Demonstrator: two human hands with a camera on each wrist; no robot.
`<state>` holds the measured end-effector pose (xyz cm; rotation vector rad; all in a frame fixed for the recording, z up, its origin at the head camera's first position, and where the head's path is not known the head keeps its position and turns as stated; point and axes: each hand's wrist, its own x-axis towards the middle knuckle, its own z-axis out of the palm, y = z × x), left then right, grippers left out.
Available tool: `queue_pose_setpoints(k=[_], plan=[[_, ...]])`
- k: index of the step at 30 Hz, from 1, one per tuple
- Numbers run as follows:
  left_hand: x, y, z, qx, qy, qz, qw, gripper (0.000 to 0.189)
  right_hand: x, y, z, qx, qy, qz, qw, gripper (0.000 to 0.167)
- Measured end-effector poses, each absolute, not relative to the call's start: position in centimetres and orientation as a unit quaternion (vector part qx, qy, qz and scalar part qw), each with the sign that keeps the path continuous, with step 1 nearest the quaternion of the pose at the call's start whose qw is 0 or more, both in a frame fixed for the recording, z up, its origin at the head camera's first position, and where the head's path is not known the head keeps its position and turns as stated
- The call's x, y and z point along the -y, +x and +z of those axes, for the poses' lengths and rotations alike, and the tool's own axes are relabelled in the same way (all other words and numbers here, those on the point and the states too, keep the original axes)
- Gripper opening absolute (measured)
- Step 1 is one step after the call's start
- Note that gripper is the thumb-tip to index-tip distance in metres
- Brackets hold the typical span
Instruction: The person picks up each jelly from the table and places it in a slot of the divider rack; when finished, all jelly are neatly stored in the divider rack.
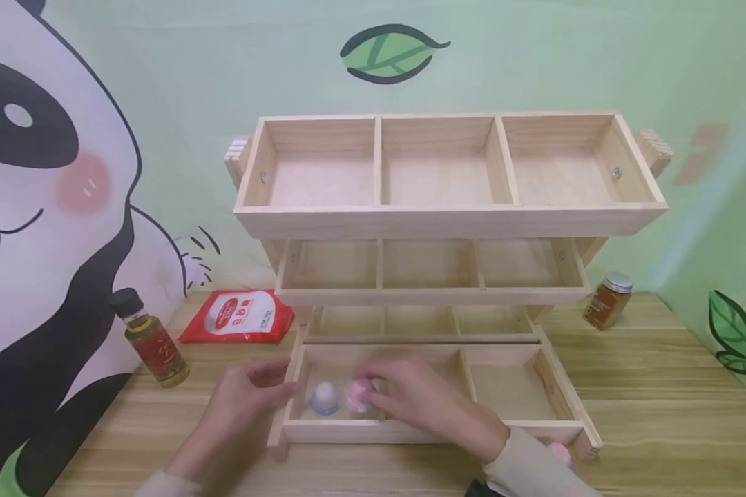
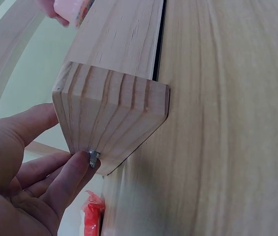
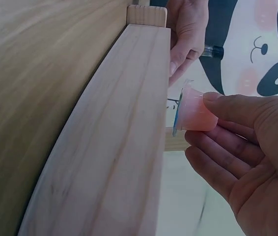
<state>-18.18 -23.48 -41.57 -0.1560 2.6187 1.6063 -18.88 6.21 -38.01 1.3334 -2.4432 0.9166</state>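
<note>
My right hand (image 1: 410, 393) pinches a pink jelly cup (image 3: 198, 112) between thumb and fingers, above the left part of the lowest tier of a wooden tiered box (image 1: 379, 431). Beside it, inside that tier, sits a jelly cup with a blue rim and pale body (image 1: 325, 399). My left hand (image 1: 242, 393) holds the box's left end, its thumb over the wall. In the left wrist view, a fingertip lies by a metal bolt (image 2: 94, 158) on the end wall. Another pink jelly cup (image 1: 559, 453) is partly hidden behind my right sleeve.
Three divided upper tiers (image 1: 450, 222) rise behind the lowest one. On the left stand an oil bottle (image 1: 155, 345) and a red-and-white packet (image 1: 239, 317). A brown jar with a silver lid (image 1: 609, 301) stands at the right. A panda-printed backdrop (image 1: 534, 55) hangs behind the table.
</note>
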Motion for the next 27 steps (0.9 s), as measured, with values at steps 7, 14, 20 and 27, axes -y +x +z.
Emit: queue_pose_setpoints(k=[7, 14, 20, 27], plan=[[23.5, -18.2, -41.5, -0.853, -0.046, 0.519, 0.027, 0.055, -5.7, -19.3, -38.4, 0.842, 0.437, 0.306, 0.080, 0.020], [23.5, -18.2, -41.6, -0.854, -0.048, 0.517, 0.028, 0.058, -5.4, -19.9, -39.2, 0.839, 0.441, 0.315, 0.051, 0.016], [23.4, -18.2, -41.5, -0.850, -0.050, 0.523, 0.034, 0.057, -5.3, -20.0, -39.7, 0.838, 0.450, 0.303, 0.064, 0.015], [23.4, -18.2, -41.5, -0.855, -0.053, 0.514, 0.037, 0.057, -5.0, -20.1, -39.7, 0.845, 0.444, 0.297, 0.032, 0.017]])
